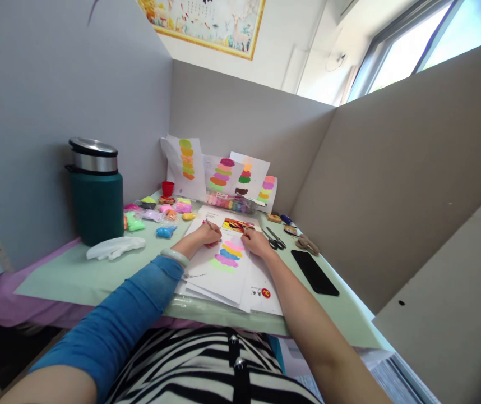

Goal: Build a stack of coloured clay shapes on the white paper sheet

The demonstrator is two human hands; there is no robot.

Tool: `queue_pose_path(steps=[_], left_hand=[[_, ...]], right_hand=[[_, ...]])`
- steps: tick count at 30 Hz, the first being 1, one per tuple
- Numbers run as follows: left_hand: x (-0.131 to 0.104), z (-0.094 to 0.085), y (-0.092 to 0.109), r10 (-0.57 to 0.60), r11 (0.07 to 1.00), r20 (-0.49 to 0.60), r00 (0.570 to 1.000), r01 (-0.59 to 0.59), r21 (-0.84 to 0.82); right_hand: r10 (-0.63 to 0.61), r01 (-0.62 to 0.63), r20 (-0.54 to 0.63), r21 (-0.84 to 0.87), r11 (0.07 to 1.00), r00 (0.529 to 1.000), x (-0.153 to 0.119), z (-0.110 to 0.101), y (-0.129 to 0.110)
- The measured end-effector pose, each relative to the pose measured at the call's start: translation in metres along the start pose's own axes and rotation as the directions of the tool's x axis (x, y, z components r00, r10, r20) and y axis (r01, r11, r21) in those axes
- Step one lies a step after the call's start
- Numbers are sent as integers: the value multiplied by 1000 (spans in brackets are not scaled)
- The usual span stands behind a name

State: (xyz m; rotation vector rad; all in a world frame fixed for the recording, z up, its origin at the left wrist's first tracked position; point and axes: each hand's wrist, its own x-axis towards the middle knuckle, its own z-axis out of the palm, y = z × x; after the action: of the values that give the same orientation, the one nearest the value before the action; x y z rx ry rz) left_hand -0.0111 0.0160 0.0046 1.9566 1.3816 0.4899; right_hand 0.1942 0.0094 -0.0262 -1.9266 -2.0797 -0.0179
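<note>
now, left hand (210, 233): closed around a thin pen-like tool (209, 223)
right hand (254, 242): by the printed picture (237, 225); cannot tell its grip
painted sheet (211, 280): on the bench (66, 276), between green bottle (97, 205) left and black phone (314, 272) right

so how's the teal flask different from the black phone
The teal flask stands upright, while the black phone lies flat. The flask is tall and round with a silver-and-black top; the phone is a thin, dark slab. The flask is off to the left, the phone to the right. Both sit untouched on the pale green table cover.
</note>
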Motion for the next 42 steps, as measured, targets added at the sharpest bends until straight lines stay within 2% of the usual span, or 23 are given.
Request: queue_pose_path(steps=[6, 24, 42], left_hand=[[1, 1, -1, 2, 1000, -5, 1000, -2, -19], [3, 1, -3, 16, 1000, -16, 1000, -16, -4], [12, 3, -11, 35, 999, -12, 999, -36, -9]], right_hand=[[-12, 11, 30, 38, 999, 999, 0, 0, 1], [-51, 50, 13, 48, 998, 999, 2, 3, 3], [-24, 25, -15, 56, 998, 1000, 5, 7, 6]])
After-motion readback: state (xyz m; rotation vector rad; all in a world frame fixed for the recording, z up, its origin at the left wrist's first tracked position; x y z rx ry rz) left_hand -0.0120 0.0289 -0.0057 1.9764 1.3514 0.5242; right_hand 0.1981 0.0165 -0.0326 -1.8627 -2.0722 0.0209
